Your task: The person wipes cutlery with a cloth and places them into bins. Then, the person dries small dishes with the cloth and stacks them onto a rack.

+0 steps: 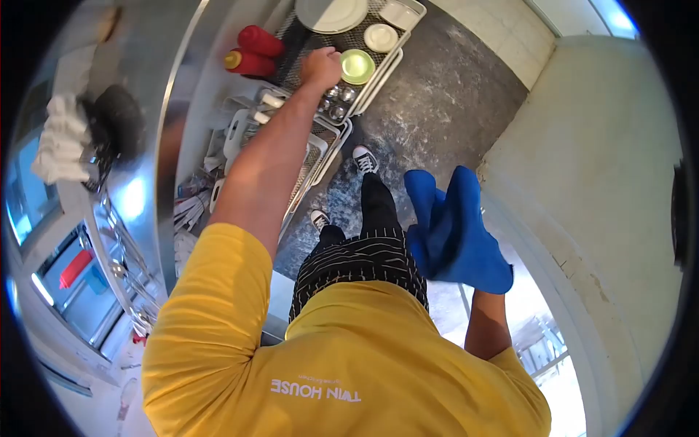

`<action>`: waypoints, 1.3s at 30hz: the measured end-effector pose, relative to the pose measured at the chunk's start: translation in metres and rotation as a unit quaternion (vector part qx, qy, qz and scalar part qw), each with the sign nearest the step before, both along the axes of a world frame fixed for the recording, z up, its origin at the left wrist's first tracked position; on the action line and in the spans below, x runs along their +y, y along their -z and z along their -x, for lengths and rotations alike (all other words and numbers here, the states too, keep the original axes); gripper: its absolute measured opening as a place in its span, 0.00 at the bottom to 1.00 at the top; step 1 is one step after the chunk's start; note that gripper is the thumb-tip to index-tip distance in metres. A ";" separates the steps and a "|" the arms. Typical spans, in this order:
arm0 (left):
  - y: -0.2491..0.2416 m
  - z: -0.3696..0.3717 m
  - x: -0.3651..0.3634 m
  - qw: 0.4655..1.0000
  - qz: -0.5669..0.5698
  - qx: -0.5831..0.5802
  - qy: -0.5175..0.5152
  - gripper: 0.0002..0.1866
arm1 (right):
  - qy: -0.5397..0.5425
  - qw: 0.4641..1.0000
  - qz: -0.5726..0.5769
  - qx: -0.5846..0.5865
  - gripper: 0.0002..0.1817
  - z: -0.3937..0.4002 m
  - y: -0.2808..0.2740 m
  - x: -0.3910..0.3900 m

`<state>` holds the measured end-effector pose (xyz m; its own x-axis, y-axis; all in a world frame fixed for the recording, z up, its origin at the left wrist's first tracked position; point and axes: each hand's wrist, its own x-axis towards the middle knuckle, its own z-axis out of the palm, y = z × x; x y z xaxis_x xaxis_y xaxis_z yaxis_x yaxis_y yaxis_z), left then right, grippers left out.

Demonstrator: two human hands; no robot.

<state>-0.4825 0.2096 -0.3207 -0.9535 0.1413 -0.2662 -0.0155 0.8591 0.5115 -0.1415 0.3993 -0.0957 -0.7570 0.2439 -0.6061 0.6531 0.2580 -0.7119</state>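
**Cloth held back, other hand out on the mesh tray**

Holding a blue cloth [453,226] bunched and raised on the near side of the mesh tray [368,91], well short of it, the right hand [486,297] is covered by the folds. Only the wrist shows, so the grasp is judged from the way the cloth hangs. It is kept high and off to the side, probably to stay clear of the dishes.

- Just nearer than the tray: white dish racks [309,146] crowd the counter edge under the outstretched forearm.
- On the tray's near end: small steel cups [339,102] in a cluster.
- On the tray's middle: the left hand [320,67], fingers curled, knuckles up, just beside a green saucer [357,66]. Whether it grips anything cannot be told.
- Left of the tray: two red squeeze bottles [251,52] lying down, close to the hand's path.
- On the tray's far end: a small white bowl [381,37], a large white plate [332,13] and a square dish [401,12].
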 end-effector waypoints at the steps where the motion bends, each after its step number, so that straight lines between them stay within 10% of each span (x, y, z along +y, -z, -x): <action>1: -0.013 -0.011 -0.009 0.999 -0.030 0.022 -0.010 0.17 | 0.003 1.000 0.007 0.016 0.36 0.002 0.000 0.000; 8: -0.140 -0.203 -0.119 0.973 -0.224 -0.059 -0.020 0.14 | 0.133 0.921 0.157 0.332 0.33 0.056 0.040 -0.020; 12: -0.177 -0.334 -0.246 0.966 -0.213 -0.132 0.067 0.13 | -0.160 0.920 0.050 0.356 0.34 0.093 -0.019 -0.118; 15: -0.181 -0.421 -0.340 0.981 -0.131 -0.132 -0.055 0.10 | -0.436 0.781 -0.189 0.405 0.38 0.096 -0.087 -0.193; 19: -0.153 -0.526 -0.468 0.937 -0.147 0.188 -0.256 0.08 | -0.541 0.667 -0.217 0.463 0.37 0.070 -0.107 -0.309; 25: -0.150 -0.629 -0.664 0.786 0.059 0.258 -0.559 0.11 | -0.352 0.859 0.286 0.237 0.31 -0.043 -0.121 -0.446; 27: -0.127 -0.641 -0.729 0.737 0.089 0.107 -0.661 0.14 | -0.297 0.872 0.364 0.138 0.29 -0.078 -0.129 -0.474; 31: -0.019 -0.668 -0.828 0.874 0.028 0.374 -0.310 0.17 | -0.112 0.876 0.459 -0.099 0.26 -0.115 -0.128 -0.490; 32: -0.044 -0.642 -0.817 0.851 0.049 0.197 -0.484 0.17 | -0.047 0.864 0.475 -0.157 0.25 -0.119 -0.123 -0.488; 33: -0.058 -0.626 -0.812 0.779 0.068 0.006 -0.624 0.17 | -0.314 0.895 0.316 0.008 0.26 -0.110 -0.082 -0.453; 35: -0.033 -0.619 -0.827 0.803 0.093 0.008 -0.588 0.17 | -0.539 0.818 0.108 0.171 0.26 -0.117 -0.064 -0.428; 39: 0.001 -0.611 -0.844 0.827 0.161 -0.004 -0.538 0.18 | -0.393 0.871 0.248 0.162 0.25 -0.156 -0.080 -0.445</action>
<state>0.1287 -0.6343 -0.3215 -0.4793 -0.8676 -0.1323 -0.8624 0.4376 0.2546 0.0149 -0.0460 -0.0162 -0.7236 -0.6567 -0.2124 0.1575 0.1425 -0.9772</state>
